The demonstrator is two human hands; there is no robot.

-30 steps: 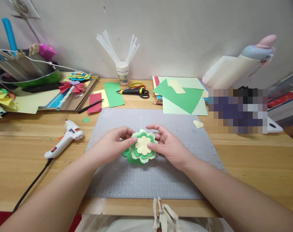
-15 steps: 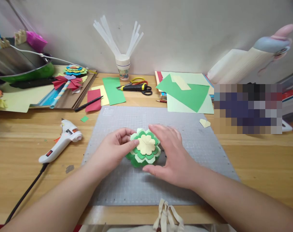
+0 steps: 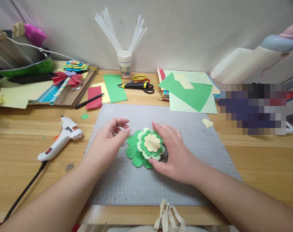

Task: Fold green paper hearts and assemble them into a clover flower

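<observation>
A layered paper flower (image 3: 152, 142), cream on top with green and pale green petals beneath, sits off-centre over the right side of a larger green paper flower (image 3: 133, 152). My right hand (image 3: 174, 151) curves around the layered flower's right side, thumb at its lower edge and fingers at its upper edge. To the left, my left hand (image 3: 112, 137) is open and empty, its fingers loosely bent and apart from the petals. Both flowers are over the grey cutting mat (image 3: 192, 190); the right hand covers part of the upper flower's edge.
A white hot glue gun (image 3: 60, 138) lies left of the mat. Behind it are a black pen (image 3: 89, 101), a yellow-and-black cutter (image 3: 136, 85) and scissors (image 3: 148, 89). Green sheets (image 3: 190, 91) lie at back right, near a folded pale paper piece (image 3: 207, 123). Paper cups (image 3: 124, 64) hold white sticks.
My left hand has let go of the layered flower and drawn back left. The layered flower has shifted right with my right hand, uncovering more of the large green flower.
</observation>
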